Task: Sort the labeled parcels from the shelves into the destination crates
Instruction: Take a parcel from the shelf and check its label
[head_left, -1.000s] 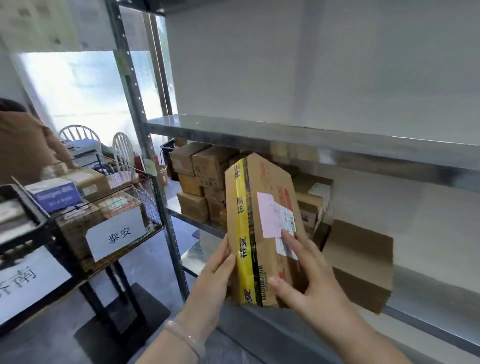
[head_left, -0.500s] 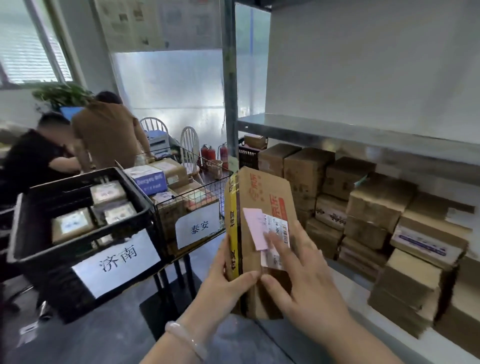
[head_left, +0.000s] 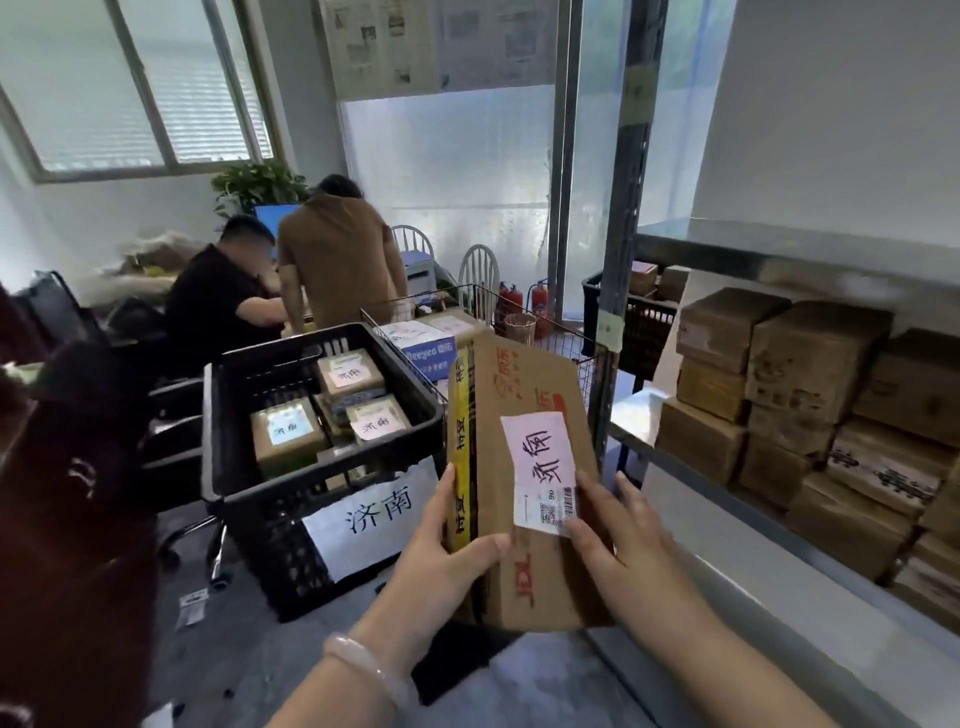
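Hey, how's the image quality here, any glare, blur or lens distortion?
Head view: the window and frosted panel are backlit and washed out; wide-angle distortion bends the shelf upright; the pink label on the parcel is sharp and legible; the left edge is dark, underexposed.

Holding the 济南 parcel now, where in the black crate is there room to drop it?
Bare room: the far-left corner of the black plastic crate, between its left wall and the three labelled brown cardboard boxes. The right and middle are crowded with those boxes. The wire basket behind looks full.
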